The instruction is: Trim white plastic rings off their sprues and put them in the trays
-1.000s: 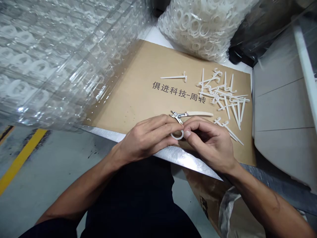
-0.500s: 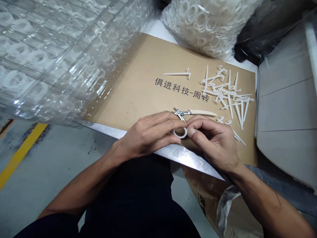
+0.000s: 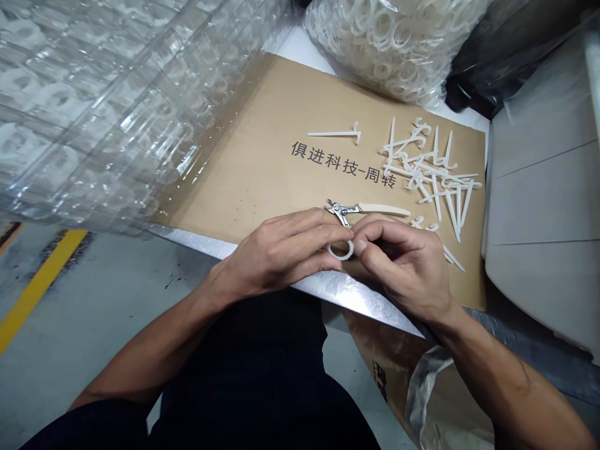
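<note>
Between my two hands is a white plastic ring (image 3: 345, 256), held near the front edge of the cardboard. My left hand (image 3: 285, 250) has its fingers and thumb closed on the ring's left side. At the ring's right side, the thumb and forefinger of my right hand (image 3: 403, 259) pinch it. Just behind my fingers lie side cutters (image 3: 344, 210) with pale handles, jaws pointing left; one handle is partly hidden by my hands. Right of them, a heap of white plastic sprues (image 3: 434, 172) is spread on the cardboard sheet (image 3: 244, 162). A single sprue (image 3: 332, 134) lies apart.
Clear plastic trays (image 3: 94, 112) with white rings are stacked at the left. A clear bag of white rings (image 3: 389, 44) stands at the back. A grey bin (image 3: 544, 212) borders the right side. Below the metal table edge (image 3: 356, 297) is a brown paper bag (image 3: 375, 350).
The view has shifted slightly. Both hands keep hold of the ring in nearly the same place, and the cutters and sprues lie as before.
</note>
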The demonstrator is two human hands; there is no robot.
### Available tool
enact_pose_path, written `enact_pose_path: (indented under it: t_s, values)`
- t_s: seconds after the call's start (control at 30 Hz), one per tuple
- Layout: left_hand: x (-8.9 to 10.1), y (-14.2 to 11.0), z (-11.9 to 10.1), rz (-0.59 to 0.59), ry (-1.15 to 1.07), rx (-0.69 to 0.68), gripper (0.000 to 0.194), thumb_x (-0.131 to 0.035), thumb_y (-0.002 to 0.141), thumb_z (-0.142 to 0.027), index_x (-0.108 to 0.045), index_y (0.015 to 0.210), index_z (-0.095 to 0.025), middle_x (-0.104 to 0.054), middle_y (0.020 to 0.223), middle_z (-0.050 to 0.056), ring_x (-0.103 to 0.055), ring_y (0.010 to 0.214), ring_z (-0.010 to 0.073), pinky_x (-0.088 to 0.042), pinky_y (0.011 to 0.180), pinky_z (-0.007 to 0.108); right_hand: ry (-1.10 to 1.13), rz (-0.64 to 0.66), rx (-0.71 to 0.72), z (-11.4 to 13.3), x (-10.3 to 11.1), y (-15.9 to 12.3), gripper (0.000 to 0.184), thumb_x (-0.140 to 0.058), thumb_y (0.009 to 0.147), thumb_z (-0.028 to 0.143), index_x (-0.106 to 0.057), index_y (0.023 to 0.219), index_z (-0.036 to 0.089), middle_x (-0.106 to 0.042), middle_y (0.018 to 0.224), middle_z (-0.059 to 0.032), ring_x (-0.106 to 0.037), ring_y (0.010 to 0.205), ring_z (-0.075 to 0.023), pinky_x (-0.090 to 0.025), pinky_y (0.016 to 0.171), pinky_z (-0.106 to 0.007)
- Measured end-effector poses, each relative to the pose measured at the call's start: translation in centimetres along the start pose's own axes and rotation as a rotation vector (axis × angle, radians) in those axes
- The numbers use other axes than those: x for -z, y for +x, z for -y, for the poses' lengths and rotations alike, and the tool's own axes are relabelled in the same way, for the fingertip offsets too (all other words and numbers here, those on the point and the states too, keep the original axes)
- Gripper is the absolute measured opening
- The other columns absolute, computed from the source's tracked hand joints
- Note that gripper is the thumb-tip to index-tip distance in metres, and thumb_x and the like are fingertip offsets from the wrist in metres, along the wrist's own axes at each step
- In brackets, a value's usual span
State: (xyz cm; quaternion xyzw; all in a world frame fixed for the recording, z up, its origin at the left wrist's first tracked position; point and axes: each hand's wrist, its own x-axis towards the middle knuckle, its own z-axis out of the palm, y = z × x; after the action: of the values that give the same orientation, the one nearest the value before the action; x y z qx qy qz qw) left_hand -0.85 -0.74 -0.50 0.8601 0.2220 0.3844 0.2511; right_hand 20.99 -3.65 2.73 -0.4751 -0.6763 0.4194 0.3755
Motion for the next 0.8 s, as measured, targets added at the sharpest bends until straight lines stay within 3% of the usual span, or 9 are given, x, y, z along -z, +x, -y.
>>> enact_pose_path:
  t_s: [0.2,0.27,0.4,0.6,0.8]
  values:
    - [0.1,0.0,-0.2,-0.009,0.004,0.019,0.028,-0.068,0.098,-0.025,-0.066,0.125,-0.019,-0.074,0.112,0.009,-0.072,0.103,0.0165,-0.059,0.091,0.028,-0.091,-0.118,0.077,-0.7,0.2,-0.2,0.018,-0.065,0.091,0.008,-0.067,0.081,0.022,-0.068,0.084,-0.0029,-0.065,0.08,-0.0192,-0.051,0.075,-0.036]
    - [0.1,0.0,-0.3,-0.023,0.009,0.033,0.032,-0.07,0.097,-0.026,-0.064,0.128,-0.019,-0.074,0.112,0.009,-0.072,0.102,0.016,-0.059,0.091,0.027,-0.087,-0.087,0.125,-1.0,0.2,-0.3,0.014,-0.067,0.089,0.009,-0.069,0.092,0.022,-0.068,0.091,-0.0045,-0.065,0.084,-0.0206,-0.052,0.076,-0.037]
    - [0.0,-0.1,-0.2,-0.07,-0.061,0.082,0.041,-0.076,0.092,-0.034,-0.061,0.127,-0.017,-0.075,0.103,0.006,-0.071,0.086,0.0121,-0.059,0.081,0.022,-0.073,-0.021,0.183,-1.1,-0.1,-0.5,0.033,-0.073,0.087,0.012,-0.068,0.117,0.023,-0.068,0.099,-0.0061,-0.065,0.085,-0.0214,-0.054,0.074,-0.037]
    - [-0.2,-0.1,-0.2,-0.112,-0.179,0.081,0.036,-0.082,0.085,-0.038,-0.062,0.106,-0.015,-0.073,0.093,0.004,-0.071,0.08,0.0113,-0.057,0.073,0.02,-0.153,0.014,0.28,-0.5,-0.2,-0.2,0.025,-0.074,0.087,0.014,-0.071,0.11,0.023,-0.073,0.096,-0.008,-0.069,0.091,-0.0243,-0.056,0.074,-0.038]
    - [0.1,0.1,-0.3,-0.137,-0.171,0.097,0.041,-0.082,0.084,-0.043,-0.063,0.109,-0.016,-0.073,0.094,0.006,-0.07,0.079,0.0128,-0.059,0.074,0.023,-0.127,-0.026,0.282,-0.6,-0.3,-0.3,0.023,-0.075,0.086,0.012,-0.07,0.106,0.023,-0.073,0.093,-0.0068,-0.069,0.087,-0.023,-0.056,0.073,-0.037]
